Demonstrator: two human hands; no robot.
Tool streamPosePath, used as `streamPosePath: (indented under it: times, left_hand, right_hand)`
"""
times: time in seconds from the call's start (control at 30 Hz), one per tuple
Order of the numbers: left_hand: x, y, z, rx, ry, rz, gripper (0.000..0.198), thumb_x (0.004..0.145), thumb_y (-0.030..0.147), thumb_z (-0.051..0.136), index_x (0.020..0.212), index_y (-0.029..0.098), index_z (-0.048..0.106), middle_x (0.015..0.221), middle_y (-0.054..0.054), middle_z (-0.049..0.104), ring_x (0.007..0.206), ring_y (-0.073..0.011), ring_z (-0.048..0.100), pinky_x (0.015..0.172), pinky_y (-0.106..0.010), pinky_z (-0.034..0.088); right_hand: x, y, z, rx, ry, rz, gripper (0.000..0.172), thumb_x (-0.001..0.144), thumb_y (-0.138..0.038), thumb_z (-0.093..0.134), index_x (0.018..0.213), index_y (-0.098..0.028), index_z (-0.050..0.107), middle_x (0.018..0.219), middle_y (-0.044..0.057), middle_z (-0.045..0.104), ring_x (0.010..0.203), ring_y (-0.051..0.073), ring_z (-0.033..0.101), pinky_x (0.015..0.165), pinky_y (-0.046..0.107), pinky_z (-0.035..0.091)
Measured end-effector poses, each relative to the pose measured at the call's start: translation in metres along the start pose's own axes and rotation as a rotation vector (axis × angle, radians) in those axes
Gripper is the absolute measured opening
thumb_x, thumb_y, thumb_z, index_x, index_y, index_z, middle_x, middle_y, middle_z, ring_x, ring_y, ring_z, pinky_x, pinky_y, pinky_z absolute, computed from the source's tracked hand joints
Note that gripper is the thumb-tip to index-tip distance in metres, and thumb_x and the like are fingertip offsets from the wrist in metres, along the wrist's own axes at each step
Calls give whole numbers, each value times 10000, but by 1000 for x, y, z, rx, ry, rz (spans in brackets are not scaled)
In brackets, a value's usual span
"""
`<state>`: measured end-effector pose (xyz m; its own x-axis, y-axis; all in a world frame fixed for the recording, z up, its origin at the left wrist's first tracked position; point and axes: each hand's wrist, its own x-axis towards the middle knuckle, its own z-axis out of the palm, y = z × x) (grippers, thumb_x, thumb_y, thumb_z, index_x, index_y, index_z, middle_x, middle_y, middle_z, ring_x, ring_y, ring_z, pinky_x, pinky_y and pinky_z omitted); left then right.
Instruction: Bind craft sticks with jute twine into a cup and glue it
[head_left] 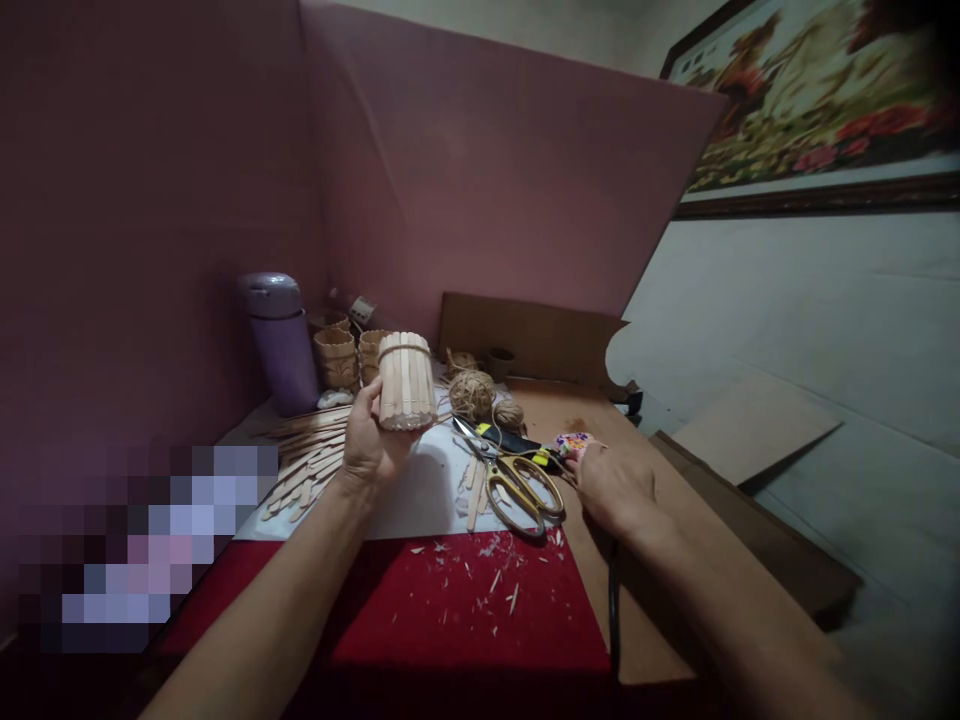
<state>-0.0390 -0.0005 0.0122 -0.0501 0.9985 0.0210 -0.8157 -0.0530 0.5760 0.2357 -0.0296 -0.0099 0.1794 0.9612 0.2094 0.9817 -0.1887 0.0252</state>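
My left hand (367, 440) is closed around a cup made of upright craft sticks (407, 385), with a band of twine near its top. It is held up over white paper. My right hand (611, 485) lies low over the brown board, its fingers curled down by a small bright patterned piece (574, 443). What those fingers grip is partly hidden. Beside them lie a black tool with yellow bands (517, 440) and scissors with gold handles (517, 490), their blades slightly apart. A black cord (614, 610) runs down from under the right hand.
Loose craft sticks (311, 460) are spread at the left. Balls of twine (472, 394) and finished-looking cups (337, 358) stand behind, near a purple flask (281, 350). Wood scraps dot the red cloth (450, 610). A cardboard sheet (525, 335) leans at the back.
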Motion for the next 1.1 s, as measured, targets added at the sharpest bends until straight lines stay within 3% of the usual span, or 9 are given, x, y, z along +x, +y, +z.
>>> streamPosePath:
  times: [0.07, 0.13, 0.27, 0.4, 0.57, 0.7, 0.77, 0.87, 1.1]
  left_hand:
    - [1, 3, 0, -10, -5, 14, 433, 811, 336, 512, 1172, 117, 604, 854, -96, 707, 727, -221, 652, 627, -351, 539]
    - [1, 3, 0, -16, -6, 3, 419, 814, 334, 514, 1155, 110, 612, 849, -95, 707, 716, -214, 651, 621, -341, 538]
    - [0, 1, 1, -21, -15, -22, 356, 833, 312, 503, 1092, 105, 631, 824, -89, 706, 697, -201, 650, 630, -336, 544]
    - [-2, -1, 2, -8, -21, -52, 357, 836, 321, 499, 1083, 100, 629, 818, -99, 707, 704, -214, 657, 633, -350, 551]
    - [-3, -1, 2, -11, -21, -67, 367, 818, 324, 524, 1095, 106, 624, 825, -94, 707, 701, -214, 653, 619, -348, 552]
    - [-3, -2, 1, 44, -12, -83, 354, 824, 338, 518, 1072, 110, 629, 842, -105, 705, 724, -229, 653, 638, -372, 553]
    - [-5, -4, 1, 80, -23, -90, 345, 823, 334, 531, 1060, 106, 636, 877, -112, 706, 746, -232, 655, 664, -384, 554]
    - [-9, -8, 2, 124, -68, -74, 313, 809, 317, 574, 1029, 108, 652, 870, -97, 707, 729, -207, 651, 667, -358, 552]
    - [-17, -18, 5, 253, -143, -86, 322, 787, 326, 612, 1020, 109, 663, 935, -111, 708, 792, -214, 661, 614, -295, 528]
  right_hand:
    - [-2, -21, -13, -100, 144, -40, 322, 906, -349, 471, 953, -78, 641, 956, 255, 626, 859, 310, 594, 661, 367, 379]
    - [-3, -48, -24, -86, 223, -249, 273, 921, -298, 447, 909, -115, 650, 941, 209, 623, 861, 283, 565, 685, 363, 358]
    - [6, -100, -25, 32, 147, -605, 187, 906, -256, 478, 931, -183, 648, 980, 119, 622, 912, 239, 538, 731, 330, 356]
    - [20, -127, -5, -28, 81, -582, 203, 879, -138, 456, 984, -138, 629, 1010, 147, 611, 947, 251, 542, 767, 342, 366]
    - [27, -125, -3, 73, 33, -547, 193, 883, -94, 430, 957, -117, 606, 963, 156, 642, 889, 230, 583, 727, 315, 372]
    - [16, -111, -36, 664, 106, -456, 123, 902, -189, 455, 872, -163, 571, 707, 38, 620, 645, 152, 554, 626, 263, 367]
    - [5, -106, -56, 995, 141, -522, 136, 902, -239, 465, 813, -177, 547, 683, 6, 586, 636, 128, 538, 618, 245, 388]
    - [-12, -102, -72, 1152, 51, -624, 156, 863, -300, 545, 771, -176, 572, 696, 3, 590, 645, 120, 533, 606, 244, 409]
    - [-13, -103, -49, 1404, -109, -493, 199, 783, -350, 622, 723, -163, 590, 652, -10, 557, 594, 106, 482, 565, 247, 391]
